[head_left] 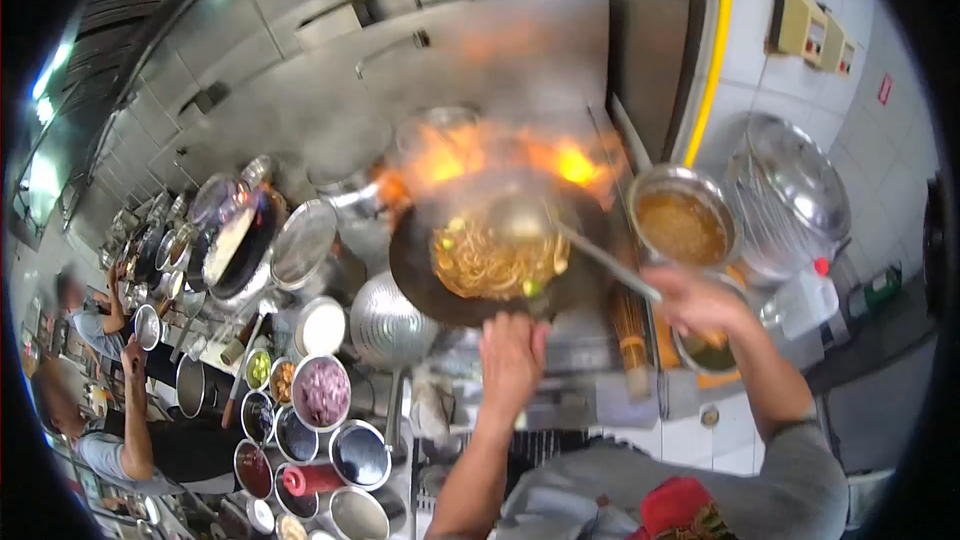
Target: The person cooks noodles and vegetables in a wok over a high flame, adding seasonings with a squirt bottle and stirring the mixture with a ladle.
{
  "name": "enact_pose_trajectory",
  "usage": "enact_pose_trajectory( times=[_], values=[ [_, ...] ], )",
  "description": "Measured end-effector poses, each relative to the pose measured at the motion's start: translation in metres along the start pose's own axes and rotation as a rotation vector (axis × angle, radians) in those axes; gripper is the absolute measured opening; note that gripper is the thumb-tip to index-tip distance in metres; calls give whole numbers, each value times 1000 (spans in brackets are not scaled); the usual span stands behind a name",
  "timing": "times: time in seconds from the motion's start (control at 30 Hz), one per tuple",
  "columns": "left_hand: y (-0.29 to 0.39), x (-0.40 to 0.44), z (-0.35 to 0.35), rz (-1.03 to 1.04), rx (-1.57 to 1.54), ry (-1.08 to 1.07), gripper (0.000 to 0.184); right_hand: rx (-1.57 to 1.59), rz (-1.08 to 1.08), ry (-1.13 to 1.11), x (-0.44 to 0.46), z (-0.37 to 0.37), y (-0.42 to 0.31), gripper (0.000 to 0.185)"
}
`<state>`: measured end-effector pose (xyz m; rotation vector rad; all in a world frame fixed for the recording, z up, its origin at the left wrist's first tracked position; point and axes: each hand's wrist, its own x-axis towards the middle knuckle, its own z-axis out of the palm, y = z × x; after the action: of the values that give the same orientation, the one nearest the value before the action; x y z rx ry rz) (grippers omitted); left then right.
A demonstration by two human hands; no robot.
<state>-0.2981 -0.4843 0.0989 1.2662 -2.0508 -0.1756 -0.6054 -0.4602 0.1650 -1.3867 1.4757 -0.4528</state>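
My left hand (510,365) is closed on the near edge of a dark wok (412,270); any handle or cloth under the fingers is hidden. Brown noodles (485,260) with green and pale pieces lie in the wok. In my right hand (695,302) is the handle of a metal ladle (612,266). The ladle's bowl, blurred, is over the right part of the noodles. Orange flames (575,165) rise behind the wok's far rim, and steam hazes the area above it.
Right of the wok stands a pot of brown broth (682,225), with a bamboo brush (632,350) nearer me. A perforated strainer (385,325) and several ingredient bowls, one with chopped onion (324,390), are on the left. Two co-workers (110,450) stand at far left.
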Motion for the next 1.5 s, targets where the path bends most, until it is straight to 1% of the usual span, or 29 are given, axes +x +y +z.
enact_pose_trajectory(
  times=[0.03,0.07,0.13,0.17,0.27,0.3,0.37,0.43,0.5,0.53,0.57,0.6,0.63,0.67,0.73,0.77,0.83,0.87,0.9,0.93,1.0,1.1,1.2,1.23,1.33,1.43,1.5],
  values=[
    [-15,0,15,19,-87,32,16,-37,4,59,14,4,2,56],
    [-24,2,22,17,-93,31,16,-87,-7,132,26,14,-13,56],
    [-36,11,30,20,-99,40,16,17,44,129,43,40,-37,55],
    [-40,11,32,14,-123,34,16,36,-13,101,56,51,-20,56],
    [-43,13,33,16,-117,37,17,143,57,-8,21,37,-8,60],
    [-45,16,33,10,-117,13,16,34,58,3,7,26,-9,62],
    [-45,20,32,-8,-118,-33,19,-81,31,87,17,16,-8,60],
    [-40,12,25,21,-124,-4,29,-130,38,175,34,26,-13,60],
    [-22,1,9,25,-79,15,42,-40,-2,148,65,50,-16,60],
    [-13,-20,-3,10,-28,18,50,-1,-24,136,74,54,-14,61],
    [-14,-52,-11,-82,-233,-143,53,27,-18,110,71,59,-10,61],
    [-19,-91,-15,-180,-367,-332,43,38,20,76,57,51,-8,61],
    [-22,-118,-24,-393,-607,-570,33,45,59,38,34,35,-8,61],
    [-49,-164,0,-482,-659,-805,29,49,99,-1,21,24,-6,61],
    [-105,-253,75,-380,-558,-1063,31,33,114,54,22,11,-1,61],
    [-122,-280,119,-373,-415,-1058,31,31,126,83,22,11,2,61],
    [-138,-294,200,-456,-134,-973,31,5,93,146,50,40,-10,62],
    [-139,-287,223,-470,-73,-979,31,-17,71,178,65,54,-20,63],
    [-139,-283,240,-485,-28,-986,31,99,106,119,67,65,-27,63],
    [-136,-276,249,-494,13,-998,31,67,72,109,63,73,-25,63],
    [-133,-270,258,-523,34,-995,31,58,90,36,34,57,-24,61],
    [-132,-267,259,-552,47,-971,31,32,192,73,-3,31,-28,61],
    [-128,-270,259,-558,45,-938,31,-137,50,199,32,43,-21,61],
    [-126,-271,259,-564,44,-922,31,-112,55,228,48,53,-20,61],
    [-121,-274,257,-577,41,-889,32,112,68,111,58,70,-20,62],
    [-124,-277,262,-603,34,-888,32,92,174,51,18,44,-16,62],
    [-127,-277,264,-624,17,-877,32,84,153,90,19,30,-9,62]
  ],
)
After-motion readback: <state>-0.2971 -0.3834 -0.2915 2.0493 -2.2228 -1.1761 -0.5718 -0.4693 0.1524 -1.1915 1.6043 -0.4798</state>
